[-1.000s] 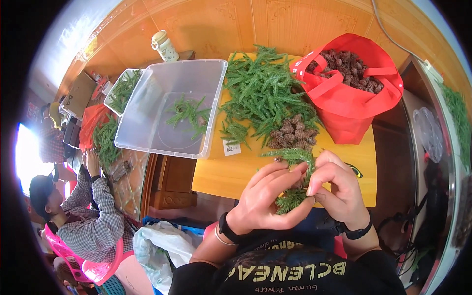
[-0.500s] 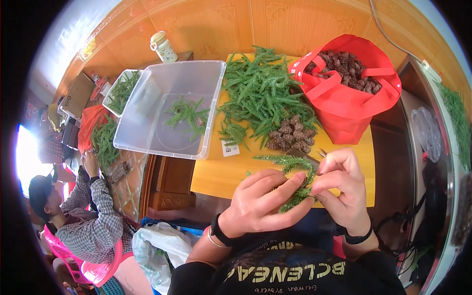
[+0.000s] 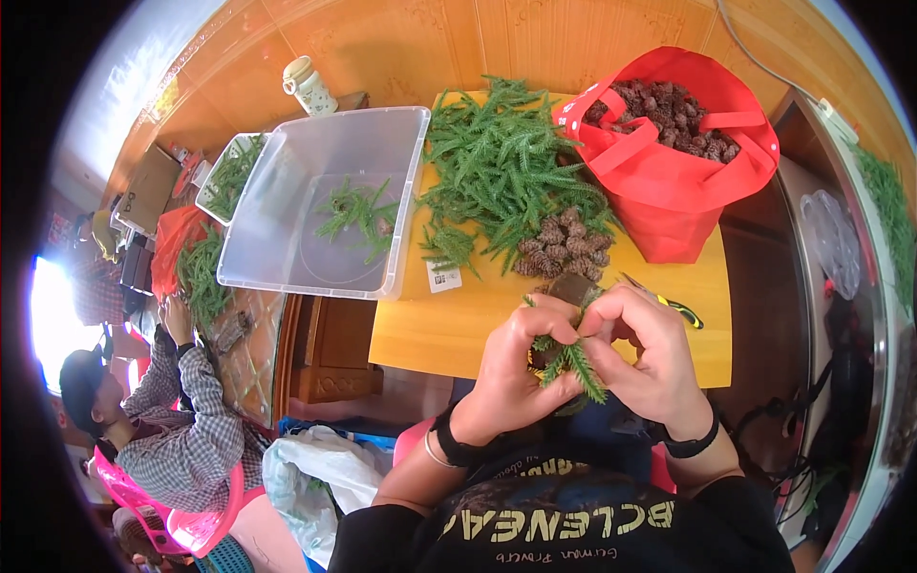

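Observation:
Between my hands is a green evergreen sprig (image 3: 579, 371), its needled tip pointing down toward me. My left hand (image 3: 511, 368) closes around the sprig with thumb and fingers. On the other side, the fingertips of my right hand (image 3: 645, 353) pinch at the sprig's upper part; whether they also hold something thin cannot be made out. Just beyond my fingers lies a brown, flat-looking object (image 3: 576, 288), partly covered. Behind it sits a cluster of pine cones (image 3: 564, 250). Pliers with yellow and black handles (image 3: 683, 311) lie beyond my right hand.
A heap of evergreen sprigs (image 3: 506, 172) covers the back of the yellow table (image 3: 430, 339). A red bag (image 3: 669, 205) of pine cones stands at right, a clear plastic bin (image 3: 287, 229) at left. Another person (image 3: 181, 420) sits at far left by more greenery (image 3: 202, 277).
My hands have drawn closer together, and the sprig now points down instead of left. The pliers' handles have come into sight. The view has shifted slightly.

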Demonstrator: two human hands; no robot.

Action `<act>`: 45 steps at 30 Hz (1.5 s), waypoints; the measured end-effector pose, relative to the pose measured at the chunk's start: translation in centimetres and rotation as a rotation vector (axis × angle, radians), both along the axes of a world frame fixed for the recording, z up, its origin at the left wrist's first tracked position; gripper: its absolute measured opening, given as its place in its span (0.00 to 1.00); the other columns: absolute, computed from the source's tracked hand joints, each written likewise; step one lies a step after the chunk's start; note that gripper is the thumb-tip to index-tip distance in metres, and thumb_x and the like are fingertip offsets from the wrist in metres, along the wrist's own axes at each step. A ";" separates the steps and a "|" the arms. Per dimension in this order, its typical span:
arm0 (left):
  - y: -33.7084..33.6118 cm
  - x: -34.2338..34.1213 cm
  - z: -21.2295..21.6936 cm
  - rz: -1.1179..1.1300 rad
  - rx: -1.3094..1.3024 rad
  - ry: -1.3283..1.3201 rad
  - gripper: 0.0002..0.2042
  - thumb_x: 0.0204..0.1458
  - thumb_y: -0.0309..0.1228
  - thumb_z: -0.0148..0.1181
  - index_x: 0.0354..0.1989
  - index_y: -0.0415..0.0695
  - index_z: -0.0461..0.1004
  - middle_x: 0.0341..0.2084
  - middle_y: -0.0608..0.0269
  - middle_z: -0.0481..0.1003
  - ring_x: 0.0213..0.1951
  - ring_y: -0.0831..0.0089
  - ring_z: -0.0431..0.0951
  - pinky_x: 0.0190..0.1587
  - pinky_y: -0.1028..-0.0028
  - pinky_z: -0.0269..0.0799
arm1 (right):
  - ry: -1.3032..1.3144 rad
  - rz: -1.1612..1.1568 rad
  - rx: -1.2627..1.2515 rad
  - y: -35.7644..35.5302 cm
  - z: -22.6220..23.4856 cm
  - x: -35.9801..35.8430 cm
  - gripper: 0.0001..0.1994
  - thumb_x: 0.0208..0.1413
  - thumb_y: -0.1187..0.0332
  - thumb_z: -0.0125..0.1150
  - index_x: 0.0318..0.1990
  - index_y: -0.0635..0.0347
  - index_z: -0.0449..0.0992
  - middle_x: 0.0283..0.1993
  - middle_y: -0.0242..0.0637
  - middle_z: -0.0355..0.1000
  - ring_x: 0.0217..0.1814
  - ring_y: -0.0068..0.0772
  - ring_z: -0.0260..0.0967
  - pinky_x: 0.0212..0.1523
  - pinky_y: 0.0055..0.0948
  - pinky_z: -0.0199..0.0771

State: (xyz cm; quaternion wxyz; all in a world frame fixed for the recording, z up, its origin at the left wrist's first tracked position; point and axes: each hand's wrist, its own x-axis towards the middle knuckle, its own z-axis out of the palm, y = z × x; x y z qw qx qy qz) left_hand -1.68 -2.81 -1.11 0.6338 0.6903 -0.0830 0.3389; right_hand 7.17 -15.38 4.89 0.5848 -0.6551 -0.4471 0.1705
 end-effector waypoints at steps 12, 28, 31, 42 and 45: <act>0.3 -0.3 0.2 0.097 0.056 -0.005 0.23 0.43 0.32 0.65 0.44 0.37 0.60 0.22 0.62 0.69 0.21 0.78 0.69 0.24 0.80 0.63 | 0.233 0.130 -0.083 0.0 -0.2 0.2 0.03 0.51 0.79 0.55 0.33 0.65 0.68 0.25 0.26 0.65 0.25 0.10 0.62 0.24 0.12 0.61; 0.0 -0.7 0.1 0.033 -0.234 0.127 0.07 0.55 0.24 0.39 0.41 0.37 0.59 0.32 0.61 0.64 0.32 0.79 0.62 0.37 0.78 0.60 | 0.646 0.136 -0.148 1.3 -0.7 0.0 0.04 0.56 0.71 0.52 0.31 0.60 0.66 0.22 0.24 0.65 0.18 0.12 0.63 0.16 0.12 0.62; -0.2 -0.3 -0.5 0.052 -0.234 0.112 0.05 0.55 0.23 0.39 0.39 0.37 0.58 0.31 0.60 0.64 0.31 0.78 0.61 0.37 0.78 0.60 | 0.681 0.138 -0.122 1.4 -0.7 -0.1 0.03 0.55 0.72 0.52 0.32 0.60 0.66 0.22 0.24 0.64 0.18 0.11 0.63 0.15 0.11 0.61; 0.0 -0.3 -0.2 0.038 -0.241 0.004 0.04 0.53 0.20 0.38 0.36 0.39 0.55 0.27 0.60 0.61 0.29 0.77 0.59 0.34 0.76 0.59 | 0.559 0.163 -0.088 1.5 -1.0 -0.1 0.02 0.56 0.75 0.53 0.34 0.61 0.67 0.22 0.21 0.63 0.21 0.10 0.59 0.22 0.12 0.58; 0.0 -0.4 -0.2 -0.006 -0.300 0.003 0.04 0.53 0.19 0.38 0.36 0.39 0.56 0.27 0.60 0.61 0.29 0.77 0.59 0.33 0.77 0.58 | 0.524 0.174 -0.082 1.4 -1.4 0.1 0.02 0.56 0.75 0.52 0.34 0.61 0.67 0.23 0.22 0.63 0.23 0.10 0.59 0.24 0.11 0.58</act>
